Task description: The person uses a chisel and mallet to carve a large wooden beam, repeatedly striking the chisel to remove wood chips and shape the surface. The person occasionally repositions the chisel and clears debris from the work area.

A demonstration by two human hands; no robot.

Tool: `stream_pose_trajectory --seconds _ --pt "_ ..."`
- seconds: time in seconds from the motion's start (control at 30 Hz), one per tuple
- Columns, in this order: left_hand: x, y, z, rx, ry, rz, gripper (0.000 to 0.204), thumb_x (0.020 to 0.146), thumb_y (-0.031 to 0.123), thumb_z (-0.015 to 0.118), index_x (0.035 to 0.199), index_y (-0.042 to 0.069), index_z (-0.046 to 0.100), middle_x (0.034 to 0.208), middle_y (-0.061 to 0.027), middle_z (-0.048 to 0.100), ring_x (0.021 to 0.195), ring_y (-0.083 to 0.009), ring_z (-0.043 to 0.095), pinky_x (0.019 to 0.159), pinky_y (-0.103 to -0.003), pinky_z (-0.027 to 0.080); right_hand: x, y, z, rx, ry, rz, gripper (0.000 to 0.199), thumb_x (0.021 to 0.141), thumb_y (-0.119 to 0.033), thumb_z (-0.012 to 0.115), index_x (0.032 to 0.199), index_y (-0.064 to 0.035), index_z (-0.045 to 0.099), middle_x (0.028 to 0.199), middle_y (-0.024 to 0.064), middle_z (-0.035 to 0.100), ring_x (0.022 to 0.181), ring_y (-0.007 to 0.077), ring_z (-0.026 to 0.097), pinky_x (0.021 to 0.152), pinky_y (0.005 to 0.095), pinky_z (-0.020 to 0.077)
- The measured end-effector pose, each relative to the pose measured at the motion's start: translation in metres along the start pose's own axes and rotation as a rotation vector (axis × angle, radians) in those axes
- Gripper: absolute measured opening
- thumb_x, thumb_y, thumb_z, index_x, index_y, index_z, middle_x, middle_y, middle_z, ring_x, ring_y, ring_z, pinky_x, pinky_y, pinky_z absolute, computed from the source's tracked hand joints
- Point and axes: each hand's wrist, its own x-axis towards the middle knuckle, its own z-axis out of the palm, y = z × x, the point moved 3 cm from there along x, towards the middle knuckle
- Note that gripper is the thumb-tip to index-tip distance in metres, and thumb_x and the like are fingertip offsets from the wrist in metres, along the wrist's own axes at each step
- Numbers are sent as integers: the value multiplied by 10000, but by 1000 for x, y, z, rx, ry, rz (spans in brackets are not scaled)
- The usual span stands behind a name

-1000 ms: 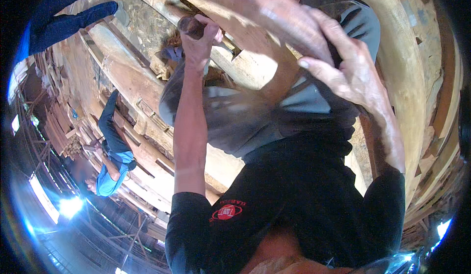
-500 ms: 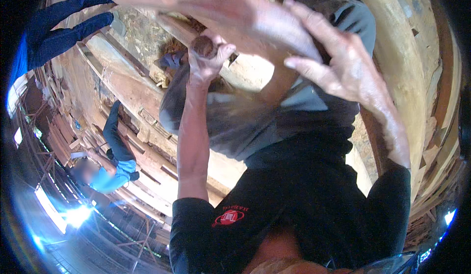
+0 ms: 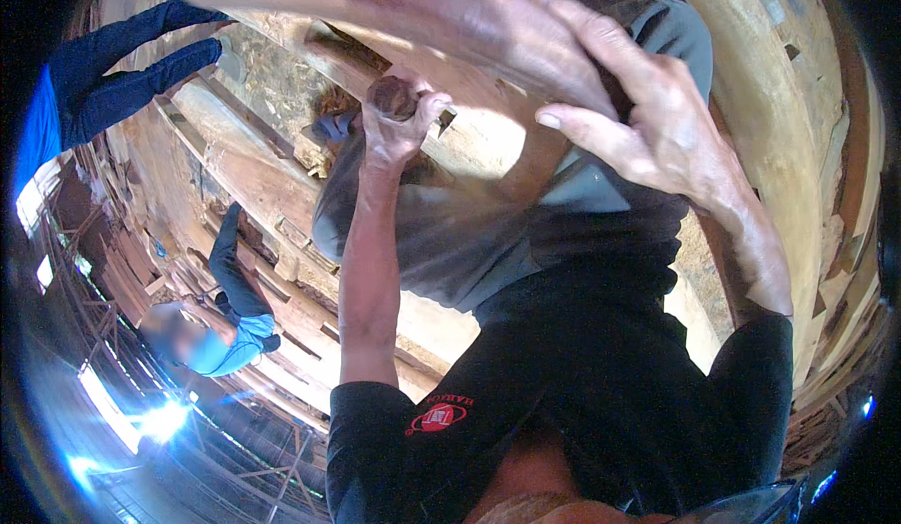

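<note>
My left hand (image 3: 402, 121) is closed around the round end of a dark wooden tool handle (image 3: 392, 95), held in front of my grey trousers (image 3: 441, 233). A metal part of the tool (image 3: 443, 121) pokes out beside the hand. My right hand (image 3: 648, 116) is raised close to the camera. Its fingers are spread and blurred, stretching across the top of the picture, and nothing is in it. My black shirt (image 3: 563, 402) fills the lower middle.
Long rough timber beams (image 3: 253, 177) run under and around me, with a curved wooden plank (image 3: 760, 121) at the right. A person in a light-blue top (image 3: 225, 336) bends over the beams at the left. Another person's dark trouser legs (image 3: 122, 64) stand at the upper left.
My left hand has shifted slightly right and down with the handle. My right hand's fingers have swept further left across the top. The person at the left has leaned lower.
</note>
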Motion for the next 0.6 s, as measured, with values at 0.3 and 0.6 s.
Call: stream_pose_trajectory --seconds 0.3,0.6 --pt "-12 10 -2 765 292 611 532 918 319 799 1315 21 607 1099 -134 697 963 -228 680 866 -387 560 -7 5 23 -114 -194 -12 807 881 -272 780 1564 -99 386 1081 255 728 954 404 745 823 466 615" --pt "-29 -73 -20 724 221 612 636 925 398 746 1426 70 534 1408 -184 586 1303 -372 555 1136 -532 370 -11 -1 30 -232 -375 104 776 869 -271 783 1528 -71 427 1087 248 727 910 384 751 832 450 609"
